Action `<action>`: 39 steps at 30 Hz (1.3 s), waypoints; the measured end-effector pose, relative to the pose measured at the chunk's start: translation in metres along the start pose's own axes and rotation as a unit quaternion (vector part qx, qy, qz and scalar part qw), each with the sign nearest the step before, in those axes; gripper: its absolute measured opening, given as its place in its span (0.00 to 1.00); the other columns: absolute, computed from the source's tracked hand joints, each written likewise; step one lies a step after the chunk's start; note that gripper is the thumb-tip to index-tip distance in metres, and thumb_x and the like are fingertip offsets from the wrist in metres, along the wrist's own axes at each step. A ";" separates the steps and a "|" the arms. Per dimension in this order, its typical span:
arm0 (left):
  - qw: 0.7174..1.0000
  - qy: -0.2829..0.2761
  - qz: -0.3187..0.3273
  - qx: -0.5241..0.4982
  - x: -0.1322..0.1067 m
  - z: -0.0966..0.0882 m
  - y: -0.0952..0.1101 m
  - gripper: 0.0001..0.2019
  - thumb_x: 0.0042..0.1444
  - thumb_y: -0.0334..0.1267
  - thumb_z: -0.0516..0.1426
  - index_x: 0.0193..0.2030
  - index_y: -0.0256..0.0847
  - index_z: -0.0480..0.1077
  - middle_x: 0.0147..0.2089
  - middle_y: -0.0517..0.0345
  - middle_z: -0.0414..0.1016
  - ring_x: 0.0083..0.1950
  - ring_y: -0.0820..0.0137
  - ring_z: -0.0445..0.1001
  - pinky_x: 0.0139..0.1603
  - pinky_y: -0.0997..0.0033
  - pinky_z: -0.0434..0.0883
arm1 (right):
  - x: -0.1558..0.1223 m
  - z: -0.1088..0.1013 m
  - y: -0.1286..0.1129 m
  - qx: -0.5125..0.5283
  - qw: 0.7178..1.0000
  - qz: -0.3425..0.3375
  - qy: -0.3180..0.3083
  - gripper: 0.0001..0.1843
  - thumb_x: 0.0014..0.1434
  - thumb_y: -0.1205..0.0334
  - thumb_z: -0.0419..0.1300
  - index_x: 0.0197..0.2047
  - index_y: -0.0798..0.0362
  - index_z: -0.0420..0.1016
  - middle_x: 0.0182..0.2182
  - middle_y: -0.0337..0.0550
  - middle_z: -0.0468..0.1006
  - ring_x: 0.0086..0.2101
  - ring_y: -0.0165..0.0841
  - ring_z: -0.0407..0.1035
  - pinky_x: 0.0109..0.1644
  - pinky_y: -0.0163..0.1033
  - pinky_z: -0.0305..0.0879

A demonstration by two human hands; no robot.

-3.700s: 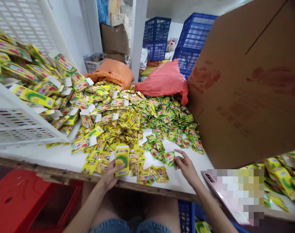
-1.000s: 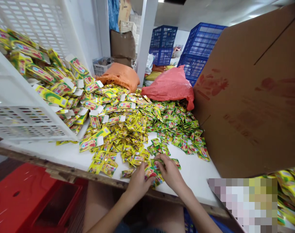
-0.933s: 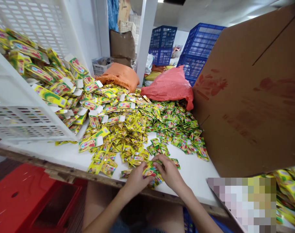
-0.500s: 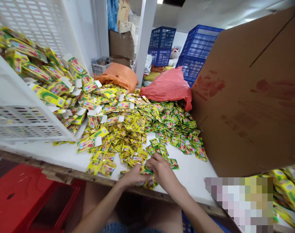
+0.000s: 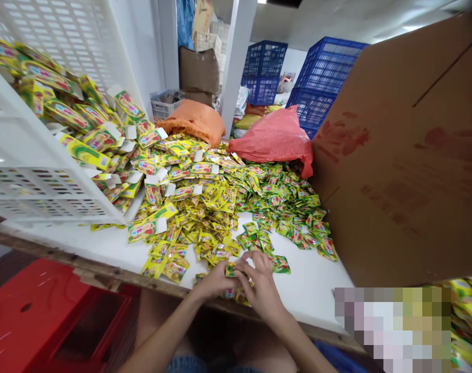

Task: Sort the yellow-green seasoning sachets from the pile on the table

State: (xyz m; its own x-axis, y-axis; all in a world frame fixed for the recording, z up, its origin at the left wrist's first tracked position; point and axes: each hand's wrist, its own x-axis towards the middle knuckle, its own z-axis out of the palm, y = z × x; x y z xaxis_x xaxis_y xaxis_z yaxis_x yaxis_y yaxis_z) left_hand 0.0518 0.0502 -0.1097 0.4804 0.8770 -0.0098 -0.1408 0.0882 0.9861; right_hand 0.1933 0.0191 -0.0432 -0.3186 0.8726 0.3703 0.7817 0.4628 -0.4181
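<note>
Close to the table's front edge, my left hand (image 5: 216, 280) is closed around a small yellow-green carton (image 5: 230, 269) with a white flap at its top. My right hand (image 5: 261, 282) meets it from the right, fingers bent and pinched at the carton's open end; what they hold is mostly hidden. Under my hands lie yellow sachets (image 5: 238, 296). A heap of yellow sachets (image 5: 216, 207) spreads in front of me, with green sachets (image 5: 282, 197) to its right. Open-flapped cartons (image 5: 146, 228) lie to the left of the sachets.
A tipped white plastic crate (image 5: 60, 178) spills cartons from the left. A large cardboard box (image 5: 399, 171) stands on the right. Orange (image 5: 199, 119) and red sacks (image 5: 274, 137) lie at the back, before blue crates (image 5: 317, 77). A red stool (image 5: 37, 311) is below left.
My right hand has turned and its fingers have lifted at the carton, whose white flap now shows between my hands. The whole view has shifted slightly.
</note>
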 end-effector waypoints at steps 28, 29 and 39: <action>0.993 0.092 0.030 0.067 -0.024 -0.010 0.009 0.09 0.50 0.38 0.57 0.37 0.37 0.67 0.34 0.57 0.72 0.38 0.69 0.72 0.40 0.70 0.68 | -0.021 0.037 0.017 0.335 0.928 0.160 0.030 0.09 0.59 0.59 0.52 0.39 0.53 0.70 0.37 0.44 0.74 0.41 0.35 0.68 0.46 0.39 0.63; 0.990 0.100 0.039 0.090 -0.024 -0.010 0.011 0.08 0.51 0.38 0.56 0.36 0.37 0.68 0.34 0.57 0.72 0.38 0.68 0.72 0.41 0.70 0.67 | -0.020 0.037 0.015 0.337 0.930 0.146 0.022 0.10 0.59 0.59 0.51 0.37 0.53 0.71 0.36 0.44 0.74 0.40 0.35 0.68 0.46 0.39 0.63; 0.972 0.128 0.123 0.157 -0.034 -0.004 0.020 0.08 0.54 0.35 0.53 0.40 0.40 0.70 0.43 0.53 0.74 0.47 0.66 0.71 0.51 0.65 0.65 | -0.028 0.043 0.015 0.307 0.943 0.106 0.071 0.13 0.58 0.61 0.53 0.47 0.49 0.71 0.39 0.45 0.75 0.42 0.35 0.68 0.47 0.42 0.65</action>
State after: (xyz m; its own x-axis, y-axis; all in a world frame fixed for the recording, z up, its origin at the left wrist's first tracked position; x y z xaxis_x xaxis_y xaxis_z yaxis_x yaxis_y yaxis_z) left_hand 0.0293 0.0241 -0.0900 0.2296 0.9454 0.2311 0.0669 -0.2522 0.9654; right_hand 0.1909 0.0087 -0.0959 -0.0803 0.9463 0.3131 0.3475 0.3210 -0.8810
